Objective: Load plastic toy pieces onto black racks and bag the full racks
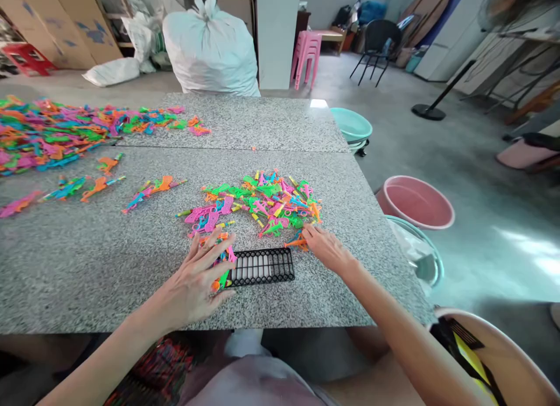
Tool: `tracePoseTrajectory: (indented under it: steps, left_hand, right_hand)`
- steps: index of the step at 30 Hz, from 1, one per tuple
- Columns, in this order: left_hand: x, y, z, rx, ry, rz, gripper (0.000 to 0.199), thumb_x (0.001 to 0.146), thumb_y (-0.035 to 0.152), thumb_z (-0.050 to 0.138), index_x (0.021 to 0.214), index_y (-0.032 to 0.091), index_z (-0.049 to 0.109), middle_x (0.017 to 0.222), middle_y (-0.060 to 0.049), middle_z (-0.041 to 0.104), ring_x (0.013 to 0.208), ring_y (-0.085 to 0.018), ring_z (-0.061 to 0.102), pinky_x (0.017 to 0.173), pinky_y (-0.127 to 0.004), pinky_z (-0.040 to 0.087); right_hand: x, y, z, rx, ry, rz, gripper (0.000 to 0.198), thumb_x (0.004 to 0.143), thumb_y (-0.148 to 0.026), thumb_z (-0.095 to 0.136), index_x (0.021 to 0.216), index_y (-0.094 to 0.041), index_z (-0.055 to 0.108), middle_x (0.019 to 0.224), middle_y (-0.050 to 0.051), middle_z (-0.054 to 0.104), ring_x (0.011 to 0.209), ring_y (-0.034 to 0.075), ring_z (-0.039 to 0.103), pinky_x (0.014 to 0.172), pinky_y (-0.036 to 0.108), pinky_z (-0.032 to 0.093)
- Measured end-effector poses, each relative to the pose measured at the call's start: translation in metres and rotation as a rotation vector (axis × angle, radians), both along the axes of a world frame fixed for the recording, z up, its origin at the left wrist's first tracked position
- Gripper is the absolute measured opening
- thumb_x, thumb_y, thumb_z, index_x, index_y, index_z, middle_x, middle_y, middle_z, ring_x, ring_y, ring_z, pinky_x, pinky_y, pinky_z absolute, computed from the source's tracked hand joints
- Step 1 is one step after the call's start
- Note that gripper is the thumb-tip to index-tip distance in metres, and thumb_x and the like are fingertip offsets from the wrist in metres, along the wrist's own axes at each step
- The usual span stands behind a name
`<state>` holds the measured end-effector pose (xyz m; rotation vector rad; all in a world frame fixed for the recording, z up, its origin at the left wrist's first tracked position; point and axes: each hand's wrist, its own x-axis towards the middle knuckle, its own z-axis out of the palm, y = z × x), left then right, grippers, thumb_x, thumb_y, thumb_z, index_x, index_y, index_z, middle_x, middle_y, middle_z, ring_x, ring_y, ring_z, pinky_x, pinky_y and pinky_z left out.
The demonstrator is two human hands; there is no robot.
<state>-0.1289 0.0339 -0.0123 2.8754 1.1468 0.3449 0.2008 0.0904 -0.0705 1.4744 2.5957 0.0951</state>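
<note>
A black plastic rack (262, 267) with rows of small openings lies near the table's front edge. My left hand (203, 272) rests over its left end, fingers spread, touching bright toy pieces (224, 277) that stand there; my palm partly hides them. Beyond the rack is a loose pile of small plastic toy guns (275, 202) in green, pink, orange and blue, some with yellow tips. At the pile's near right edge, my right hand (326, 245) has its fingers closed on an orange and blue toy gun (297, 241). The fingertips are partly hidden.
A large heap of toy guns (52, 132) covers the table's far left, with several strays (153, 190) nearer. A tied white sack (210, 50) stands behind the speckled table (131, 289). Along the right side are a turquoise basin (352, 123) and a pink basin (415, 202).
</note>
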Motion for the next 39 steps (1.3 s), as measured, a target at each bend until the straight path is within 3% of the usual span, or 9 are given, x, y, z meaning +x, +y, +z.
tracePoseTrajectory:
  steps: [3,8,13,17,19,24,29,35,39]
  left_hand:
    - [0.0,0.0,0.002,-0.026,-0.004,0.007,0.021,0.093,0.031,0.058,0.107,0.019,0.067,0.155,-0.014,0.04,0.151,-0.039,0.019,0.121,-0.068,0.012]
    - [0.0,0.001,0.002,-0.04,-0.023,0.016,0.019,0.091,0.028,0.06,0.106,0.02,0.068,0.156,-0.013,0.04,0.15,-0.039,0.023,0.121,-0.068,0.013]
    - [0.001,0.0,0.001,-0.07,-0.05,0.039,0.02,0.089,0.03,0.062,0.104,0.019,0.069,0.155,-0.014,0.041,0.15,-0.04,0.023,0.12,-0.069,0.012]
    - [0.005,-0.003,0.004,-0.13,-0.063,0.092,0.026,0.086,0.034,0.068,0.107,0.019,0.068,0.156,-0.014,0.039,0.151,-0.041,0.021,0.12,-0.069,0.008]
    - [0.008,-0.004,0.006,-0.144,-0.057,0.118,0.032,0.085,0.037,0.069,0.11,0.017,0.067,0.156,-0.016,0.039,0.15,-0.042,0.021,0.12,-0.071,0.008]
    - [0.01,-0.006,0.007,-0.151,-0.046,0.115,0.039,0.083,0.038,0.071,0.115,0.018,0.064,0.156,-0.018,0.038,0.15,-0.042,0.023,0.12,-0.07,0.005]
    - [0.01,-0.006,0.004,-0.134,-0.062,0.121,0.038,0.083,0.039,0.071,0.114,0.018,0.063,0.155,-0.017,0.039,0.15,-0.041,0.021,0.121,-0.069,0.005]
    - [0.01,-0.005,-0.001,-0.108,-0.106,0.131,0.033,0.084,0.039,0.07,0.109,0.018,0.064,0.154,-0.017,0.042,0.151,-0.041,0.02,0.121,-0.068,0.006]
    - [0.009,-0.005,-0.004,-0.095,-0.1,0.135,0.035,0.084,0.042,0.072,0.109,0.018,0.064,0.154,-0.016,0.043,0.151,-0.04,0.02,0.121,-0.069,0.006]
  right_hand:
    - [0.0,-0.003,0.0,-0.019,0.008,-0.033,0.026,0.096,-0.005,0.045,0.118,-0.015,0.054,0.117,0.013,0.062,0.104,0.023,0.061,0.073,0.029,0.052]
    - [0.017,0.0,-0.001,-0.127,0.076,-0.234,0.022,0.095,-0.002,0.043,0.103,-0.017,0.058,0.108,0.011,0.062,0.098,0.022,0.064,0.071,0.027,0.046]
    - [0.034,-0.028,-0.009,-0.139,0.502,-0.502,0.008,0.093,-0.012,0.049,0.094,-0.019,0.054,0.1,0.01,0.064,0.08,0.019,0.066,0.069,0.03,0.046]
    - [-0.032,-0.064,-0.015,-0.371,1.241,-0.639,0.03,0.086,-0.03,0.062,0.11,-0.022,0.046,0.087,0.002,0.068,0.07,0.019,0.067,0.061,0.03,0.052]
    - [-0.08,-0.076,-0.019,-0.552,1.391,-0.579,0.032,0.08,-0.028,0.064,0.108,-0.023,0.049,0.081,-0.001,0.068,0.066,0.017,0.067,0.059,0.028,0.053]
    - [-0.147,-0.076,-0.021,-0.448,1.204,-0.493,0.008,0.079,-0.021,0.063,0.08,-0.021,0.055,0.073,-0.001,0.067,0.066,0.016,0.065,0.065,0.025,0.048]
    - [-0.149,-0.069,-0.013,-0.384,0.946,-0.423,0.01,0.08,-0.017,0.065,0.078,-0.021,0.056,0.072,0.0,0.069,0.067,0.016,0.066,0.062,0.022,0.041]
    - [-0.155,-0.067,0.003,-0.389,0.682,-0.28,0.024,0.076,-0.008,0.067,0.098,-0.017,0.061,0.088,0.007,0.074,0.08,0.022,0.07,0.063,0.024,0.04]
    - [-0.15,-0.068,0.002,-0.412,0.708,-0.273,0.017,0.079,-0.009,0.067,0.093,-0.017,0.062,0.085,0.007,0.074,0.078,0.021,0.07,0.063,0.024,0.04]
